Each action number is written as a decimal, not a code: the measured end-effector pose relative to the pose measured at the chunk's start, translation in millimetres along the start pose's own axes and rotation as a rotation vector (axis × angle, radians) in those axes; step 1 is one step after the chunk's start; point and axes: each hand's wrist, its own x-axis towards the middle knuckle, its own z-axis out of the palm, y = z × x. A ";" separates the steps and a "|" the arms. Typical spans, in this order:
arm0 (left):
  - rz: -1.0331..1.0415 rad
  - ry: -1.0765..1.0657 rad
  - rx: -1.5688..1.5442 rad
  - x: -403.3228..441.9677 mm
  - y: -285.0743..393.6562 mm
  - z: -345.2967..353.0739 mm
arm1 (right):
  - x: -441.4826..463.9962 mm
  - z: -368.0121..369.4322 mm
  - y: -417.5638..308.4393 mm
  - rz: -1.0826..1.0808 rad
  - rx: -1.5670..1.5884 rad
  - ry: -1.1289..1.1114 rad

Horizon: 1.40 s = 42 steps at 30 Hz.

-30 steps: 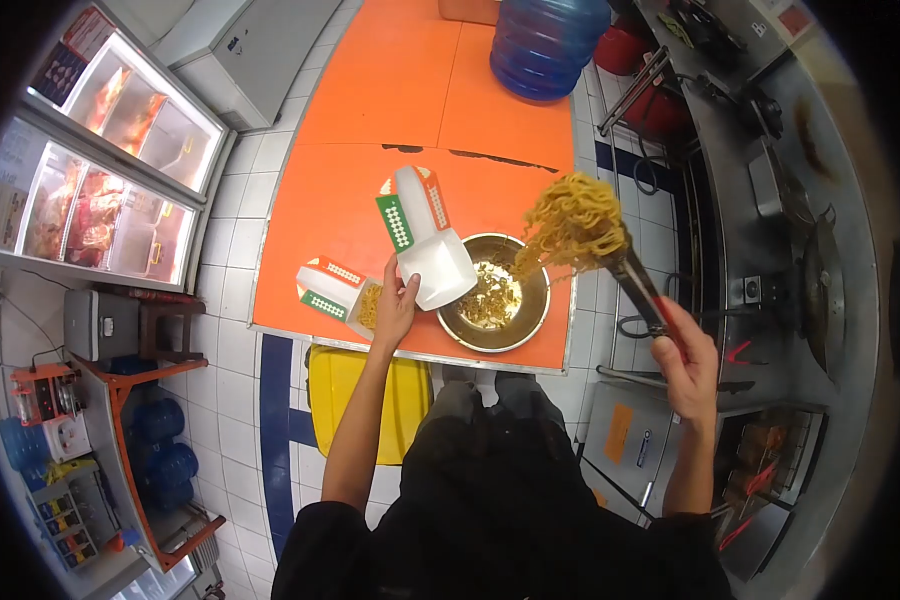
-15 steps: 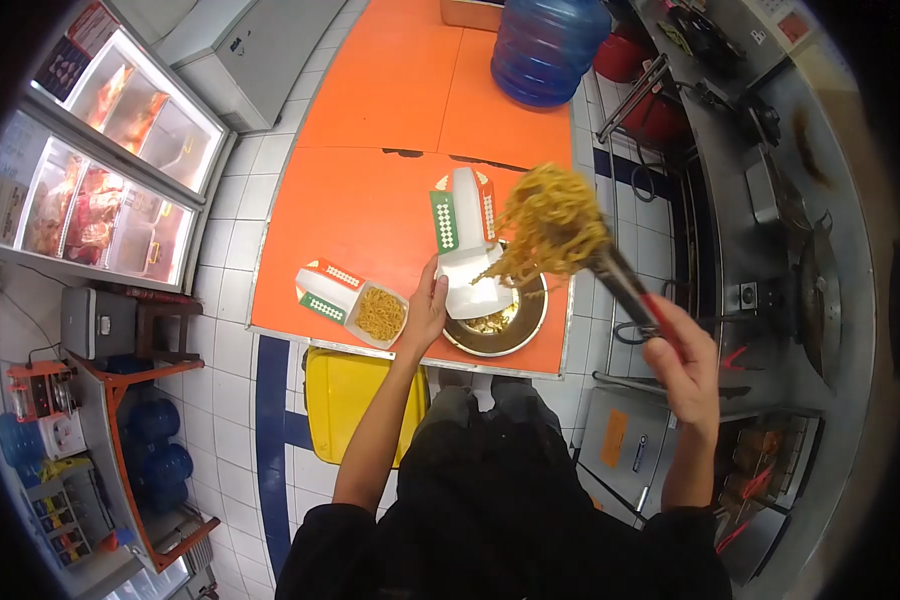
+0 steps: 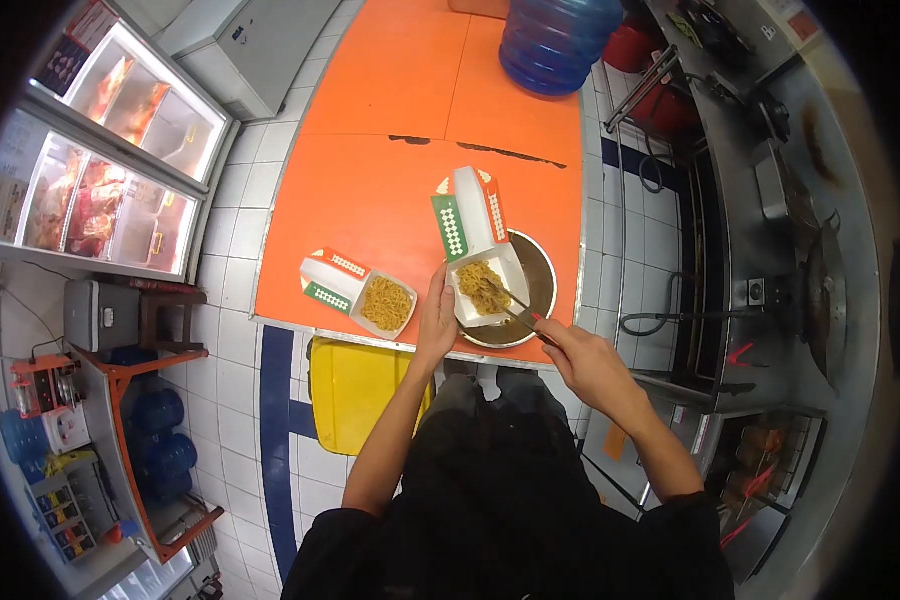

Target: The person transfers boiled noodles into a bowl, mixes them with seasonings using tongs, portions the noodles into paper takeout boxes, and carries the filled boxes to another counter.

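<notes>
My left hand [image 3: 437, 318] is closed around the near left side of a paper takeaway box [image 3: 511, 268], holding it over the left part of a steel pot [image 3: 541, 283]. The box's lid, with green and orange printed flaps, stands open away from me. Noodles [image 3: 475, 279] lie inside the box. My right hand [image 3: 582, 360] grips a pair of tongs [image 3: 523, 312], whose tips reach down into these noodles. Further left, a second open takeaway box [image 3: 335, 284] filled with noodles [image 3: 386, 304] rests on the orange table [image 3: 370, 200]. The pot's contents are mostly hidden by the held box.
A large blue water bottle [image 3: 558, 45] stands at the table's far right. Below the front edge sits a yellow lid or bin [image 3: 355, 395]. To the right runs a steel counter with a wok [image 3: 823, 300]; a lit display fridge [image 3: 120, 150] is on the left.
My right hand has come down and left, bringing the tongs' clump of noodles from the air into the held box. My left hand still keeps hold of that box.
</notes>
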 end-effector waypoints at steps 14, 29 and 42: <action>-0.045 0.032 -0.176 -2.6 -35.1 9.1 | -13.5 -79.2 -57.6 -0.003 -0.493 0.007; -0.083 0.038 -0.186 7.7 -33.2 0.9 | -6.8 -81.1 -57.3 -0.001 -0.654 0.159; -0.074 -0.011 0.006 113.3 -72.2 -104.2 | 11.8 84.4 111.4 0.196 0.221 0.036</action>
